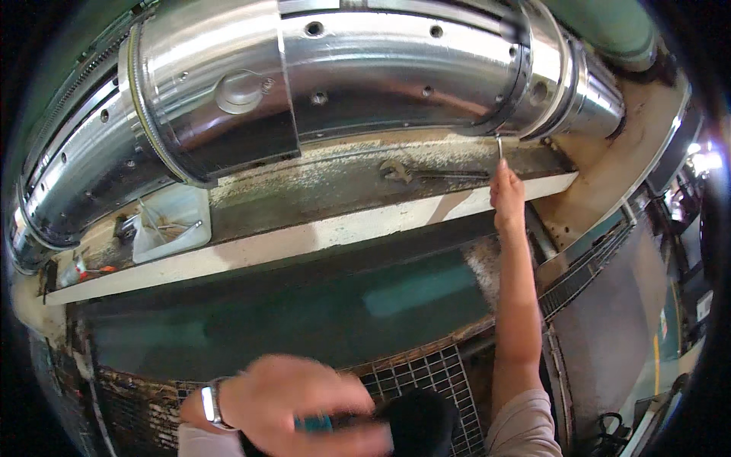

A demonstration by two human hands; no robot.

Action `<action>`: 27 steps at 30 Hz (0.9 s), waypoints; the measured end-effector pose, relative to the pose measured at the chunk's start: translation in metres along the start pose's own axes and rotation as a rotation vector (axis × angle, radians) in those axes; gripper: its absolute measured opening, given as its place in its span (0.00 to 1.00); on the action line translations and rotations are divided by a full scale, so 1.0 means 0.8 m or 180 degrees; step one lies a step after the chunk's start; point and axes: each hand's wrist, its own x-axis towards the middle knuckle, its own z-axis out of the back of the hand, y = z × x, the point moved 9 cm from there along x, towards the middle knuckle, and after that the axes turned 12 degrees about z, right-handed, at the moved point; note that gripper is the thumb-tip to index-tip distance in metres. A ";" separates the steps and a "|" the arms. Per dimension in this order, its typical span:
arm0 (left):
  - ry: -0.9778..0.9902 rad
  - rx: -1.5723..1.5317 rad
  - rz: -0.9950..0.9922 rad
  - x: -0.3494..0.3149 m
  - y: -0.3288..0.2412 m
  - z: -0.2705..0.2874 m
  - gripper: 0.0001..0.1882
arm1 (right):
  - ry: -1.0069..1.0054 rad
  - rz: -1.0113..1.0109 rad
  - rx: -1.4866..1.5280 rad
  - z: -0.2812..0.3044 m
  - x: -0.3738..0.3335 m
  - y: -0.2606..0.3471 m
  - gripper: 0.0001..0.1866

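Observation:
A long, shiny metal cylinder (396, 68) with bolt holes and ring-like collars stretches across the upper view. My right hand (508, 190) reaches up and is closed around a thin metal rod (500, 146). The rod's upper end meets the underside of the cylinder, beside a dark collar on the right. Low in the middle, my left hand (293, 404) is smeared by motion, away from the cylinder. Something teal (314, 423) shows between its thumb and fingers; whether the hand grips it is unclear.
Below the cylinder runs a worn ledge (327, 238) with an adjustable wrench (397, 172) lying on it. At its left stand a white plastic tub (179, 247) with tools inside and a small orange item (101, 269). Metal grating (434, 381) lies underfoot.

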 end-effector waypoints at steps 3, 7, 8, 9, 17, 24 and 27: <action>-0.1165 0.2559 0.1141 -0.002 0.059 0.056 0.25 | -0.0151 0.0089 -0.0207 0.018 -0.003 0.010 0.22; -0.1335 0.3411 0.2635 -0.122 0.204 0.127 0.23 | -0.0304 0.0317 -0.0314 0.013 0.005 0.013 0.20; -0.1319 0.3470 0.2848 -0.146 0.225 0.136 0.22 | -0.0376 0.0305 -0.0271 0.011 0.006 0.012 0.20; -0.1245 0.3497 0.3069 -0.169 0.243 0.136 0.21 | -0.0484 0.0036 -0.0211 0.018 0.000 0.005 0.21; -0.0300 0.3437 0.3447 -0.240 0.314 0.092 0.17 | -0.0906 -0.0285 0.0086 -0.018 -0.027 0.008 0.23; -0.1891 0.3268 0.2790 -0.218 0.261 0.175 0.22 | -0.0831 -0.0276 0.0291 -0.015 -0.026 0.000 0.22; -0.1654 0.3305 0.3006 -0.227 0.284 0.168 0.20 | -0.1084 -0.0304 -0.0002 0.007 -0.024 -0.002 0.22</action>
